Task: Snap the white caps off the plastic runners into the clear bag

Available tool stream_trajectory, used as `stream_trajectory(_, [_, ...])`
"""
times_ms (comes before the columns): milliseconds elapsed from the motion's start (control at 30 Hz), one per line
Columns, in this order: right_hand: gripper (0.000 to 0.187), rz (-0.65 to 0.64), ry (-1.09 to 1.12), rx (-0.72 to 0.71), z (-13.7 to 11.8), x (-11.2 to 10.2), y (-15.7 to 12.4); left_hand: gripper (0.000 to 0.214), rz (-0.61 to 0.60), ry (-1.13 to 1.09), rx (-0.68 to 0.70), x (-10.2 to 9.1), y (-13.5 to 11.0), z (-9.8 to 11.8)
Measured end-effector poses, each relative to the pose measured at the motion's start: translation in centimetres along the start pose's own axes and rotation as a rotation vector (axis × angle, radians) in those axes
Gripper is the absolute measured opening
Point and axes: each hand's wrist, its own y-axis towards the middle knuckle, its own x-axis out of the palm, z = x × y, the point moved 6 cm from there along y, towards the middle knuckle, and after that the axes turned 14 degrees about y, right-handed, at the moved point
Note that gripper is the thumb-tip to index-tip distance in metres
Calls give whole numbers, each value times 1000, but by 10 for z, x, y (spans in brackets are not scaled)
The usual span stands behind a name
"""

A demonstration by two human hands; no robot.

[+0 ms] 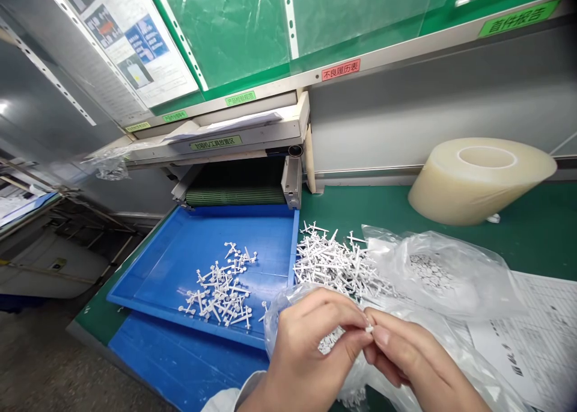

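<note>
My left hand (309, 346) and my right hand (417, 358) meet near the bottom middle, fingertips pinched together on one tiny white plastic part (369, 327). Both hands hover over a clear plastic bag (288, 307) holding small white pieces. Just behind them lies a pile of white plastic sprues (336, 261) on the green table. To the left, more white sprue pieces (220, 289) are scattered in a blue tray (180, 243).
A second clear bag (451, 267) with small parts lies right of the pile. A big roll of clear film (478, 180) sits at the back right. Printed paper (536, 334) is at the right edge. A conveyor outlet (238, 186) feeds the tray. Another blue tray (180, 364) lies beneath.
</note>
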Motion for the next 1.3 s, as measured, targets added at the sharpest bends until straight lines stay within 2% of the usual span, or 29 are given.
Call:
stream_trajectory(133, [35, 13, -104, -148, -13, 0, 1, 17, 21, 63, 72, -1, -2, 5])
stream_trajectory(300, [39, 15, -172, -243, -23, 1, 0, 17, 20, 57, 39, 0, -3, 1])
stream_trajectory(467, [38, -57, -296, -368, -27, 5, -2, 15, 10, -2, -33, 3, -4, -3])
stream_trajectory(567, [30, -110, -362, -352, -21, 7, -1, 13, -16, -193, -210, 5, -4, -16])
stream_trajectory(667, [24, -175, -337, -241, -15, 5, 2, 2, -72, -597, -493, 17, -9, -34])
stream_trajectory(700, [24, -181, -288, -187, -13, 3, 3, 7, -91, -757, -588, 23, -12, -39])
stream_trajectory(800, [26, -83, -106, -34, -12, -11, 6, 17, -147, -1144, -788, 40, -20, -45])
stream_trajectory(867, [27, 11, -54, -3, -13, -20, 5, 17, -175, -1298, -843, 48, -24, -45])
stream_trajectory(933, [25, 55, -72, -40, -16, -24, 3, 15, -187, -1382, -874, 53, -26, -43])
stream_trajectory(1167, [21, -42, -168, -100, -16, -15, -3, 13, -226, -1472, -890, 57, -29, -38])
stream_trajectory(1300, [21, -47, -227, -141, -20, -14, -4, 13, -216, -1465, -894, 58, -31, -39])
